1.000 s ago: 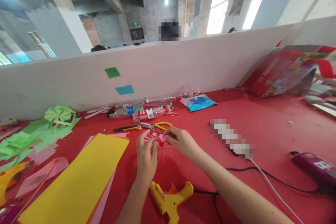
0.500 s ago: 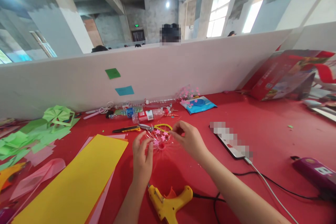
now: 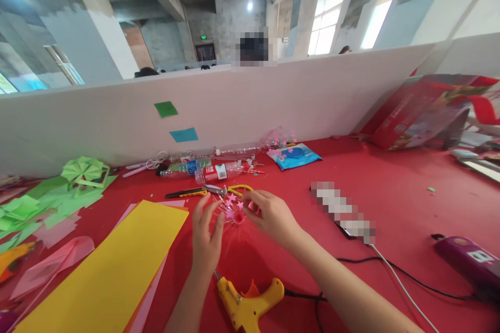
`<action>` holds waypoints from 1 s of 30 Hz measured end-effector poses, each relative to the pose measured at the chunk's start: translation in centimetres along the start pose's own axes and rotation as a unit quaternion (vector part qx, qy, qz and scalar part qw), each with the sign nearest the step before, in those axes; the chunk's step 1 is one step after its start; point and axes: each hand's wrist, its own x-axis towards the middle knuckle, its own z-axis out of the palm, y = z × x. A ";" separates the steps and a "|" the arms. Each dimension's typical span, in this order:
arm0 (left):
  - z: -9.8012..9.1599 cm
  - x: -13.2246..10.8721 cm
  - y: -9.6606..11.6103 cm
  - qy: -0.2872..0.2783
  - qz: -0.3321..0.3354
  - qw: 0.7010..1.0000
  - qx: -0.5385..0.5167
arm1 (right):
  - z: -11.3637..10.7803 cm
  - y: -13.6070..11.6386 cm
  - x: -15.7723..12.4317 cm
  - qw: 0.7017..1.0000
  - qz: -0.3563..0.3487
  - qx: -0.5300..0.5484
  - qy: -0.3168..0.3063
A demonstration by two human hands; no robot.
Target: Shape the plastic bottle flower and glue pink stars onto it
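A cut clear plastic bottle piece (image 3: 237, 218), splayed into strips, sits on the red table with several pink stars (image 3: 231, 199) on it. My left hand (image 3: 208, 226) is at its left side, thumb and fingers apart, holding nothing that I can see. On the other side, my right hand (image 3: 271, 216) has its fingers bent inward at the piece's right edge, close to a star. What lies between those fingertips is hidden. Nearer me lies a yellow hot glue gun (image 3: 250, 302), its nozzle beside my left wrist.
Scissors (image 3: 240, 188) and a box cutter (image 3: 185, 193) lie just behind the piece. Plastic bottles (image 3: 219, 171) and a blue packet (image 3: 295, 156) line the white partition (image 3: 273, 99). Yellow paper (image 3: 113, 265) covers the left; a phone (image 3: 344, 213) with a cable lies right.
My right hand has shifted left and slightly down, its fingers reaching further over the plastic piece. My left hand has moved slightly left, fingers still spread.
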 end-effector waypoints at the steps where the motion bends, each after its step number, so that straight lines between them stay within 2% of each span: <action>1: 0.0 -0.1 0.1 -0.009 0.006 1.000 0.007 | 0.3 0.0 -0.1 0.999 -0.020 -0.026 0.000; 5: 0.2 -0.3 0.3 -0.033 0.034 0.998 0.033 | 1.1 0.0 -0.5 0.992 -0.053 -0.111 -0.018; 10: 0.3 -0.3 0.2 -0.032 0.038 0.998 0.039 | 1.3 0.2 -0.5 0.981 -0.090 -0.172 -0.023; 23: 0.4 -0.3 0.2 -0.040 0.023 0.998 0.037 | 1.6 1.1 -0.2 0.964 -0.192 -0.180 0.030; 30: 0.4 -0.3 0.2 -0.037 0.023 0.998 0.034 | 2.1 1.5 -0.1 0.958 -0.212 -0.187 0.037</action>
